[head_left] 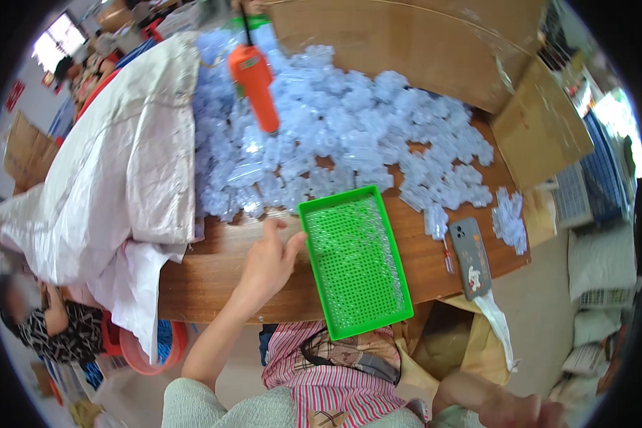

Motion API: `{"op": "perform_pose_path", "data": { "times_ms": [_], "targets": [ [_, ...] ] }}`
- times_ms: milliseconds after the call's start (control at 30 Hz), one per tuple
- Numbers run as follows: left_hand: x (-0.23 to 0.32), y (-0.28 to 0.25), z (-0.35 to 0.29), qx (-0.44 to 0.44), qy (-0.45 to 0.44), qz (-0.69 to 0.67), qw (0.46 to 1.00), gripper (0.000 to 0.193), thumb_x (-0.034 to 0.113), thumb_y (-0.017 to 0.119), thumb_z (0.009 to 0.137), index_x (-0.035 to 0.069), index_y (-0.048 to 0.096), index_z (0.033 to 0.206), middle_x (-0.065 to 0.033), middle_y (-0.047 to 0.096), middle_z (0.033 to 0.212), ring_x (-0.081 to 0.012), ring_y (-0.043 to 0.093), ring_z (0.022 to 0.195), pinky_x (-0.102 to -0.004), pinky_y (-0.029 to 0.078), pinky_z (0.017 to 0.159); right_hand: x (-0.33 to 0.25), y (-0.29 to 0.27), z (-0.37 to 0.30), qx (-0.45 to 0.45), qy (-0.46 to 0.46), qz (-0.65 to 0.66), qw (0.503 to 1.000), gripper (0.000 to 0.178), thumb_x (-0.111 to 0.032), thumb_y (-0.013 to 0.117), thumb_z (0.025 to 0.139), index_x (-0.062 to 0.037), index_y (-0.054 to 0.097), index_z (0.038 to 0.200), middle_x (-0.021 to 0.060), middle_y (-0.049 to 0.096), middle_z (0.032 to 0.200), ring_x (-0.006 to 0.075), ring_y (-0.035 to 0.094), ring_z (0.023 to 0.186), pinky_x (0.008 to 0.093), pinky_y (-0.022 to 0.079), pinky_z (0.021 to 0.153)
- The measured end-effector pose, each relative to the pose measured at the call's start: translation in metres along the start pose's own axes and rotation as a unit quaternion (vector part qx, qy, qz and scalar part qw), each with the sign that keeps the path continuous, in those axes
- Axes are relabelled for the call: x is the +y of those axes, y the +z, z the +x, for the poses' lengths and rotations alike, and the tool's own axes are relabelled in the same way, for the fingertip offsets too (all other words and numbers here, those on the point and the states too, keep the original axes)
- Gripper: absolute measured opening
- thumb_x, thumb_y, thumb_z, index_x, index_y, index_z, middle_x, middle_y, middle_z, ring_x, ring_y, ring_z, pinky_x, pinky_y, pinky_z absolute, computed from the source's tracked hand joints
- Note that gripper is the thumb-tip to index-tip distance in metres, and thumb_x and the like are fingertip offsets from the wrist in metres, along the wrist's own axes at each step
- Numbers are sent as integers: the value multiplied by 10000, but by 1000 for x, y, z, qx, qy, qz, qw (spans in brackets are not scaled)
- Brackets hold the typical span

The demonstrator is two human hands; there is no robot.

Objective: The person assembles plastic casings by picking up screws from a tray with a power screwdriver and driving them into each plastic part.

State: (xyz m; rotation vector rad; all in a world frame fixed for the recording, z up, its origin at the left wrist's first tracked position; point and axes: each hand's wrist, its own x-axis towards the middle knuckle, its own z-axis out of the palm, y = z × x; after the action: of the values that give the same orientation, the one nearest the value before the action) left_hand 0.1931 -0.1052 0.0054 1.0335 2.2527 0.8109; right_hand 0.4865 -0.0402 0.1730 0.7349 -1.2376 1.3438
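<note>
Green perforated tray (355, 265) steadied at its left rim by open left hand (267, 262); keep it flat; right hand (521, 411), low at the frame edge, grip indiscernible.

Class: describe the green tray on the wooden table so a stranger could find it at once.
Start at the wooden table. At its near edge, beside the left hand, lies the green tray. It alone is bright green, rectangular and perforated, unlike the pale blue plastic pieces heaped behind it.
</note>
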Motion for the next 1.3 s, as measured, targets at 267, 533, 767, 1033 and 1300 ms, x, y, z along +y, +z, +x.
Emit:
{"op": "perform_pose_path", "data": {
  "times_ms": [267, 533, 767, 1033, 1300],
  "targets": [
    [-15, 10, 38, 123, 88, -11, 989, 328, 216, 614, 915, -7, 460, 1100, -153, 606, 598, -301, 619, 537, -401, 450, 526, 66, -32, -119, -19, 596, -605, 528, 361, -163, 613, 899, -14, 520, 1214, 158, 551, 1022, 305, 557, 861, 378, 467, 740],
    [-41, -10, -4, 17, 54, -98, 994, 211, 96, 581, 851, -9, 504, 1016, -157, 629, 628, -249, 635, 509, -369, 494, 508, 79, -56, -115, -104, 587, -635, 491, 150, -75, 550, 899, 3, 636, 995, 190, 595, 891, 373, 582, 843, 428, 451, 753],
    [-50, -16, -63, 35, 7, -17, 999, 255, 166, 606, 891, -28, 449, 946, -189, 623, 607, -314, 649, 531, -421, 516, 530, 147, -110, -89, -239, 496, -650, 523, 147, -147, 597, 888, -66, 662, 993, 123, 616, 876, 347, 614, 835, 428, 478, 695],
    [-37, -21, -83, 0, -8, 38, 999, 325, 304, 613, 913, 6, 486, 928, -194, 613, 613, -413, 617, 588, -510, 474, 562, 197, -128, -75, -307, 346, -714, 525, 183, -218, 621, 886, -71, 674, 983, 107, 643, 874, 306, 614, 850, 378, 480, 709],
    [-67, -52, 4, 248, 162, 131, 946, 379, 303, 754, 756, 84, 610, 1031, -136, 597, 1027, -350, 534, 1000, -436, 462, 803, 241, -39, -13, -32, 411, -185, 892, 582, -188, 677, 889, -12, 407, 1374, 109, 569, 1253, 196, 564, 1119, 380, 443, 972]
  ]
}}
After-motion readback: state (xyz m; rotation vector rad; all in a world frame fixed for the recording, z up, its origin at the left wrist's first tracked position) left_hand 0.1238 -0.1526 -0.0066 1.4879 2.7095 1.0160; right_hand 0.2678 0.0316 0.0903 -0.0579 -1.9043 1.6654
